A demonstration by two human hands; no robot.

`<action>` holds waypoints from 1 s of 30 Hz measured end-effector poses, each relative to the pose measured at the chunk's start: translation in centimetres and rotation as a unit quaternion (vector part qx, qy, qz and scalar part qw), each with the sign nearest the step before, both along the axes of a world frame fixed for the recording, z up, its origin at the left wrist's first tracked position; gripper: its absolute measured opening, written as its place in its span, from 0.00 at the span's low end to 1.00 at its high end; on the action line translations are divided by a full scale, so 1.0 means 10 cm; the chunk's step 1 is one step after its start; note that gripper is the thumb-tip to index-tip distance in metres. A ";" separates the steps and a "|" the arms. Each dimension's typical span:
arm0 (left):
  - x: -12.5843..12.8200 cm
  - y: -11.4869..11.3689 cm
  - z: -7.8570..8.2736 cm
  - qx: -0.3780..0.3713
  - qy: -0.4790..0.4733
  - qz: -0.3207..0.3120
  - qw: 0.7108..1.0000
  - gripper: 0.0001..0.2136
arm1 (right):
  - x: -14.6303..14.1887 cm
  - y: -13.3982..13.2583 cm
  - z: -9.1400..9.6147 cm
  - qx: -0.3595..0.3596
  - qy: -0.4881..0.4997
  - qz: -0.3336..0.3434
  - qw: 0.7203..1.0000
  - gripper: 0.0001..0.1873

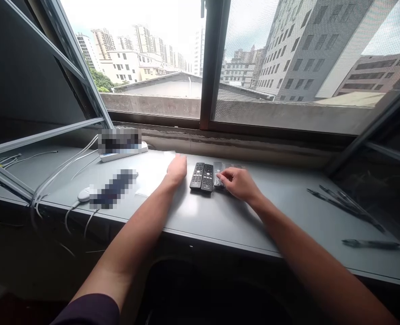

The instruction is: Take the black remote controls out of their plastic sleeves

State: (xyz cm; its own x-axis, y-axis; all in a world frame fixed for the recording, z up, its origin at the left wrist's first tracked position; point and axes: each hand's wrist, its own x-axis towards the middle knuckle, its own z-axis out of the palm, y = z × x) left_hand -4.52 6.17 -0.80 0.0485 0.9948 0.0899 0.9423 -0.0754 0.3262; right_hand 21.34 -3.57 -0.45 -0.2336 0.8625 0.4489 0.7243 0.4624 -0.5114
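Two black remote controls, a left one [197, 176] and a right one [207, 178], lie side by side on the grey table [186, 221]. Just left of them is my left hand [177, 167], at the edge of a white sheet [152, 174]; its fingers are turned away from view, so what they hold is hidden. My right hand [236, 181] is to the right of the remotes, thumb and fingertips pinched together. Beneath and behind it sits a dark item in what looks like clear plastic [218, 168], partly covered by the hand. Whether the pinch grips it I cannot tell.
At the left are a white power strip [125, 152], a blurred dark phone-like object [113, 189], a round white charger [84, 194] and loose cables [56, 174]. Several thin dark pens [342, 203] and a thicker pen [370, 244] lie right. Metal frames flank the window.
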 end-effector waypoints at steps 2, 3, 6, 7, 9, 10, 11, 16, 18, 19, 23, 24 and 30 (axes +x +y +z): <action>-0.02 0.00 0.01 0.004 -0.005 0.017 1.000 0.23 | 0.00 0.00 0.00 -0.004 -0.001 0.002 1.000 0.18; -0.03 -0.01 0.02 0.012 -0.014 0.025 1.000 0.24 | 0.00 0.00 0.00 -0.006 -0.001 0.002 1.000 0.18; -0.03 0.00 0.07 0.098 -0.099 0.017 0.990 0.27 | 0.01 0.00 -0.01 -0.003 0.003 0.001 1.000 0.17; -0.01 0.01 0.09 0.142 -0.150 -0.005 0.978 0.28 | 0.01 0.00 -0.01 0.001 0.005 0.000 1.000 0.16; 0.06 0.02 0.12 0.207 -0.286 -0.071 0.933 0.27 | 0.01 0.01 0.00 0.009 0.012 0.001 1.000 0.14; 0.12 0.02 0.14 0.211 -0.366 -0.108 0.900 0.26 | 0.01 0.01 0.00 0.015 0.018 0.000 1.000 0.13; 0.18 0.02 0.15 0.185 -0.452 -0.133 0.862 0.26 | 0.00 0.01 0.00 0.020 0.026 -0.001 0.999 0.12; 0.51 -0.16 0.16 -0.047 -0.722 -0.188 0.664 0.30 | -0.02 0.00 0.00 0.009 0.105 -0.003 0.994 0.28; 0.58 -0.24 0.16 -0.101 -0.748 -0.206 0.623 0.30 | -0.02 0.01 -0.01 0.004 0.134 -0.006 0.991 0.38; 0.59 -0.27 0.16 -0.122 -0.753 -0.214 0.610 0.30 | -0.02 0.01 -0.01 0.000 0.147 -0.005 0.989 0.41; 0.58 -0.34 0.17 -0.183 -0.758 -0.236 0.579 0.31 | -0.02 0.05 -0.03 -0.055 0.229 0.039 0.971 0.43; 0.57 -0.34 0.17 -0.196 -0.758 -0.238 0.574 0.31 | -0.02 0.06 -0.03 -0.072 0.261 0.057 0.961 0.43; 0.57 -0.40 0.20 -0.247 -0.760 -0.264 0.540 0.29 | -0.02 0.09 -0.01 -0.123 0.370 0.108 0.914 0.49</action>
